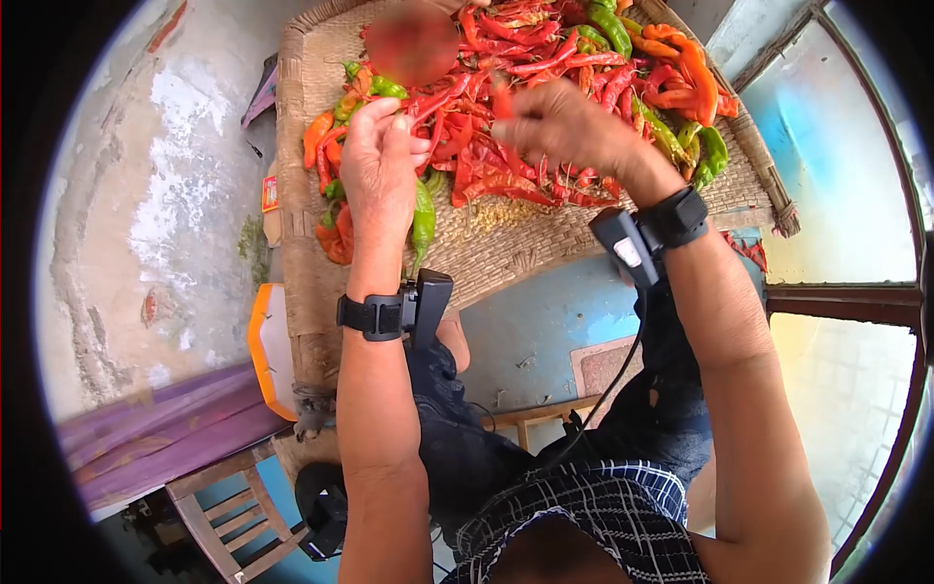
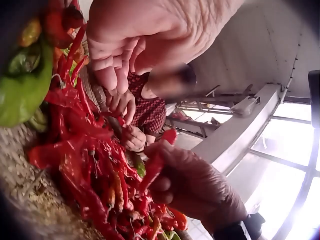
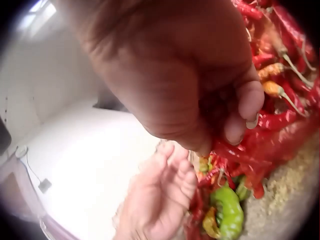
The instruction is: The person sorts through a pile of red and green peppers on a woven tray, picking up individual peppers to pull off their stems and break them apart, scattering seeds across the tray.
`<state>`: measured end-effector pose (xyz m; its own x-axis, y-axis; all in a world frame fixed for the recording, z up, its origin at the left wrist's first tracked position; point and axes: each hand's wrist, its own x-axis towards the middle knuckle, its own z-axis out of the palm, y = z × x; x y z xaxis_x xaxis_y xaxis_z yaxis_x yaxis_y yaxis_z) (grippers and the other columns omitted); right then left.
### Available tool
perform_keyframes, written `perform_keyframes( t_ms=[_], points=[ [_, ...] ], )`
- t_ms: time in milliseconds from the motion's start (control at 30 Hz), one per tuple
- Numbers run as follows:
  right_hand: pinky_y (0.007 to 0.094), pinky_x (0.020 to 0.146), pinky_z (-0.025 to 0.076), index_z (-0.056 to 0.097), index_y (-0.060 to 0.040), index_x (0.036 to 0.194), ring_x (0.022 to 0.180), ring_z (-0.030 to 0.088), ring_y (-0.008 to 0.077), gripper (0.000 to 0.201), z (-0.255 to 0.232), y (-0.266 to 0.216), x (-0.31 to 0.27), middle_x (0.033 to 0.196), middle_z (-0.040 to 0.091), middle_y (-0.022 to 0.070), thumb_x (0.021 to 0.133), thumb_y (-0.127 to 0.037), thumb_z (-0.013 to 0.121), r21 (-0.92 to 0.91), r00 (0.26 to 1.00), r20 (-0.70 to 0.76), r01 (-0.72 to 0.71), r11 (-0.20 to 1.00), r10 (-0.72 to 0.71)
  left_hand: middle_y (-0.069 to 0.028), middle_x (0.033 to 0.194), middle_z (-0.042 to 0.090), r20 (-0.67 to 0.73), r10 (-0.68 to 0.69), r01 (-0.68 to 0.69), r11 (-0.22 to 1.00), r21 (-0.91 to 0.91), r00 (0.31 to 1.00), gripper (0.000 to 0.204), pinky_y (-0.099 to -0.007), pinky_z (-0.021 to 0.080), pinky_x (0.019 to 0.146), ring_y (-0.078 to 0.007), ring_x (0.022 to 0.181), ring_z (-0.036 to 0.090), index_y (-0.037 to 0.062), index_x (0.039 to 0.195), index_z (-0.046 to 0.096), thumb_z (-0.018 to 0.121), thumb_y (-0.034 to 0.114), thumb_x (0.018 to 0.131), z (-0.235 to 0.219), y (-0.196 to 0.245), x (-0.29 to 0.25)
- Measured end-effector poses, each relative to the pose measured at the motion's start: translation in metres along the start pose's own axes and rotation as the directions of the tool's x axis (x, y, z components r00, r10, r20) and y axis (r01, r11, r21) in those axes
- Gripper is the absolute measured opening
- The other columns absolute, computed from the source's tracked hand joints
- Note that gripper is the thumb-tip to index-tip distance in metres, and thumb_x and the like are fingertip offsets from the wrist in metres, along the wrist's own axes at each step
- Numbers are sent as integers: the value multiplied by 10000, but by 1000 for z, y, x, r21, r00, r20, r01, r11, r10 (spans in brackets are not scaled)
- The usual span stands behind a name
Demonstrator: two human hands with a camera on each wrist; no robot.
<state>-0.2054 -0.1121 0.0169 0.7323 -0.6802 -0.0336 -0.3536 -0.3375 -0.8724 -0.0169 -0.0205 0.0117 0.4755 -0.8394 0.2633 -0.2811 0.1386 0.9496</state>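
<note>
My right hand (image 1: 574, 127) pinches a red chili pepper (image 2: 156, 162) between thumb and fingers, over the pile of red chilies (image 1: 486, 161). In the right wrist view its curled fingers hide most of that pepper. Beside the pile's left edge is my left hand (image 1: 379, 165), palm turned inward, fingers loosely bent. Nothing shows between its fingers in the left wrist view. Green peppers (image 1: 424, 222) lie just under the left wrist. The chilies are heaped on a large woven tray (image 1: 467, 282), with pale seeds (image 1: 496, 214) scattered along the heap's near side.
Orange and green peppers (image 1: 696, 83) lie along the tray's right side. Across the heap sits another person in a red checked top (image 2: 151, 111), hands at the chilies. A wall stands close on the left, a window (image 1: 837, 146) on the right; a wooden chair (image 1: 233, 516) is below left.
</note>
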Motion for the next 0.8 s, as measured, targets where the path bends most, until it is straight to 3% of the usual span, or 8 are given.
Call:
perform_keyframes(
  t_ms=[67, 167, 233, 333, 467, 567, 733, 800],
  points=[
    [200, 558, 458, 637, -22, 965, 632, 549, 53, 296, -14, -4, 0, 785, 636, 15, 897, -309, 609, 340, 953, -302, 93, 936, 15, -94, 872, 624, -18, 18, -17, 996, 91, 1000, 229, -277, 519, 619, -140, 681, 609, 6, 1108, 540, 550, 61, 886, -5, -14, 8],
    [207, 557, 460, 615, -4, 991, 645, 554, 68, 311, -19, 3, 5, 842, 633, 16, 898, -300, 604, 427, 778, -627, 289, 857, 50, -183, 1037, 599, 216, 343, -402, 707, 582, 914, 399, -402, 482, 811, -349, 905, 579, 5, 1144, 527, 594, -40, 753, -3, -37, 14],
    [218, 543, 463, 624, -19, 1004, 636, 553, 79, 286, -12, 17, 12, 798, 627, 5, 900, -284, 594, 325, 850, -497, -6, 946, 176, -201, 1189, 522, 345, 326, -466, 458, 757, 880, 448, -448, 450, 868, -382, 1056, 489, 17, 1182, 503, 582, -31, 744, 10, -33, 5],
    [384, 601, 520, 614, 20, 975, 674, 648, 279, 304, 25, 28, 19, 709, 650, 148, 854, -259, 608, -389, 916, -368, 4, 921, -159, -228, 1282, 455, 385, 209, -436, 338, 834, 899, 501, -473, 428, 907, -399, 1113, 456, 24, 1235, 469, 587, 13, 748, 23, -35, 9],
    [429, 821, 484, 519, 43, 1164, 908, 618, 381, 466, 47, 26, 23, 956, 627, 263, 808, -237, 627, -403, 973, -227, -121, 907, 28, -282, 1366, 364, 243, 69, -252, 308, 917, 968, 657, -483, 395, 957, -428, 1169, 426, 42, 1353, 352, 612, 73, 750, 27, -38, 16],
    [430, 850, 464, 474, 55, 1204, 961, 600, 379, 546, 56, 27, 25, 1010, 614, 271, 795, -257, 654, -359, 953, -302, -115, 926, 1, -252, 1295, 444, 212, -102, -162, 364, 917, 972, 711, -452, 412, 942, -410, 1126, 461, 61, 1383, 325, 625, 110, 741, 25, -35, 25],
    [369, 676, 509, 460, 48, 1236, 781, 637, 268, 561, 60, 41, 40, 899, 647, 155, 785, -191, 693, -86, 936, -351, -62, 994, 28, -222, 1160, 528, 187, 29, -181, 433, 883, 982, 590, -438, 439, 894, -380, 1075, 498, 49, 1305, 408, 605, 107, 752, 27, -42, 29],
    [279, 475, 457, 421, 45, 1292, 584, 571, 141, 601, 51, 33, 39, 764, 601, 61, 785, -126, 695, 432, 943, 35, -314, 845, 332, -213, 1073, 580, 220, 151, -265, 453, 851, 964, 337, -462, 456, 843, -362, 1009, 551, 30, 1100, 525, 578, 93, 772, 29, -42, 26]
  ],
)
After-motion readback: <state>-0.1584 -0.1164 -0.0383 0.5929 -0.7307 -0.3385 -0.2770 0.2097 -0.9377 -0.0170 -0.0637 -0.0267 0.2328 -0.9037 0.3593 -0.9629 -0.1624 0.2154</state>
